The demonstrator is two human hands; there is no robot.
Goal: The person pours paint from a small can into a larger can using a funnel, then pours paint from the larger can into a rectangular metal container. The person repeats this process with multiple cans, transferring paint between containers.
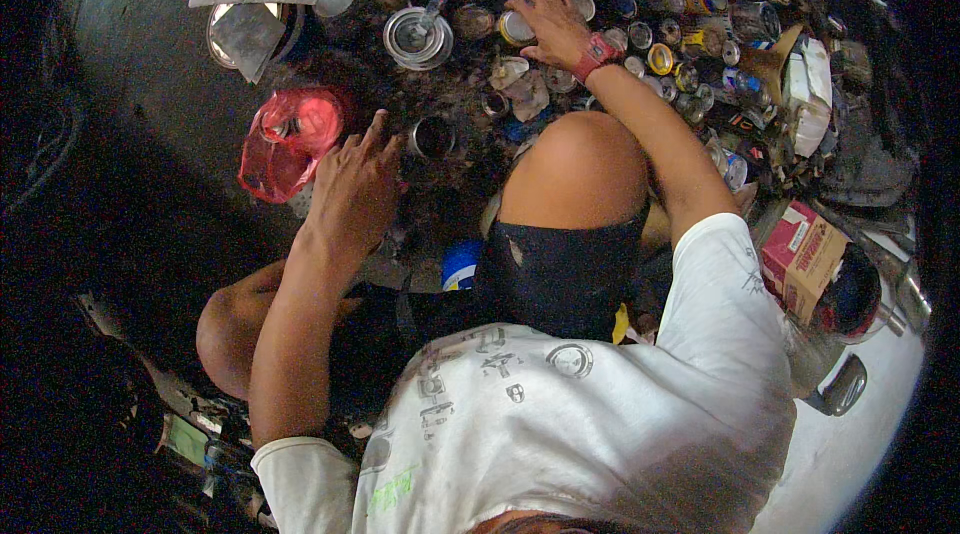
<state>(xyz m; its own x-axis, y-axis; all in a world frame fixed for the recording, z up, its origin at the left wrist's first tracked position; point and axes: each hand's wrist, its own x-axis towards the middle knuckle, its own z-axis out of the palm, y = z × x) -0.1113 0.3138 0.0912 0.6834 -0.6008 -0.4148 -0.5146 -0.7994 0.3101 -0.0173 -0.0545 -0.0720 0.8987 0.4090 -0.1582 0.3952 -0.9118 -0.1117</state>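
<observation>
My left hand point(356, 178) is palm down with its index finger stretched out; nothing shows in it. Beside it on the left lies a red translucent plastic bag point(259, 159) around a round container, and to the right stands a small dark open can point(433, 137). My right hand point(555, 24), a red watch on its wrist, reaches over the crowded cans. Its fingers and thumb spread around a small round can with a yellow rim point(516, 28); whether they grip it is unclear. A clear round container point(418, 39) with a flat stick across it stands between the hands, farther off.
A plastic spoon point(335, 0) and a grey sheet point(247, 39) rest over a round tin at the upper left. Many small cans and jars crowd the upper right. A red and brown carton point(802, 260) is at right, my bent knee point(574, 174) before the cans.
</observation>
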